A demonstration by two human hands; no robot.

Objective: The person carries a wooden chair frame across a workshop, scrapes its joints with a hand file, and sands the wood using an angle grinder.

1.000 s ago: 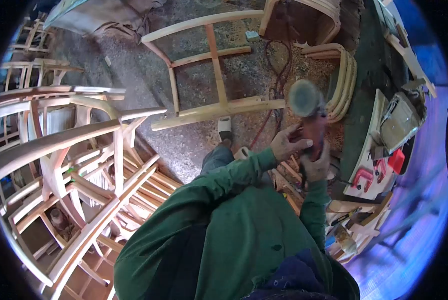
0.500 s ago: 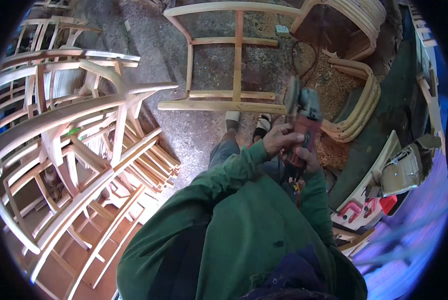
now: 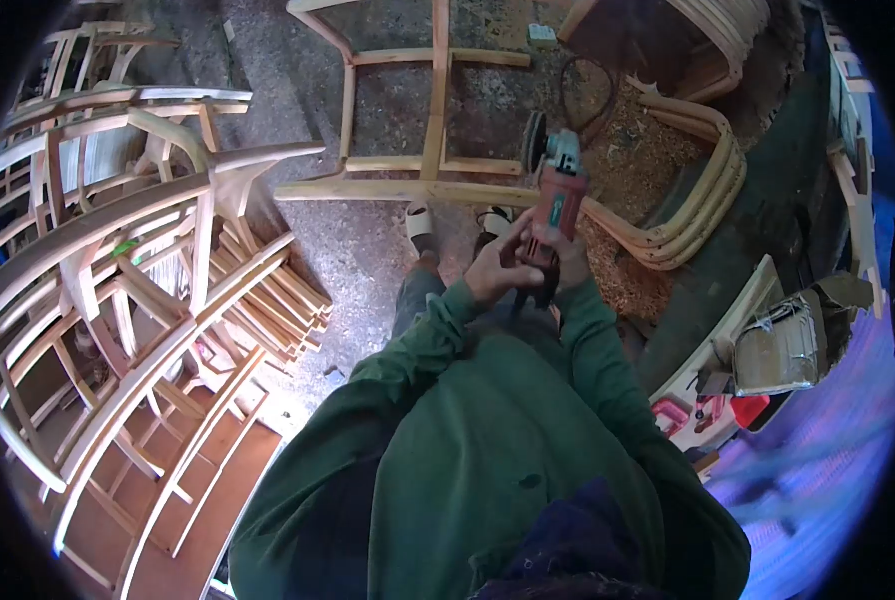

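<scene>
An angle grinder [image 3: 562, 205] with a red body, a grey gear head and a dark round disc [image 3: 535, 142] is held in front of my belly, disc end pointing away from me. My right hand [image 3: 574, 262] wraps the body from the right side. From the left, my left hand [image 3: 501, 268] grips the lower body, thumb and fingers bent against it. Just beyond the disc, on the floor, lies a wooden frame [image 3: 388, 190] of rails and crossbars, close to my feet. The grinder's rear end is partly hidden by my hands.
Stacked wooden chair frames [image 3: 148, 230] fill the left side. Curved wooden pieces [image 3: 708, 215] lie at the right amid wood shavings [image 3: 643, 150]. A cardboard box [image 3: 780, 355] and a red container [image 3: 750, 408] stand at the lower right. A cable [image 3: 608, 80] loops on the floor.
The grinder and both hands have shifted left in the view, and the grinder's body shows more plainly. My left hand has moved lower along it. The whole scene has shifted slightly with my head.
</scene>
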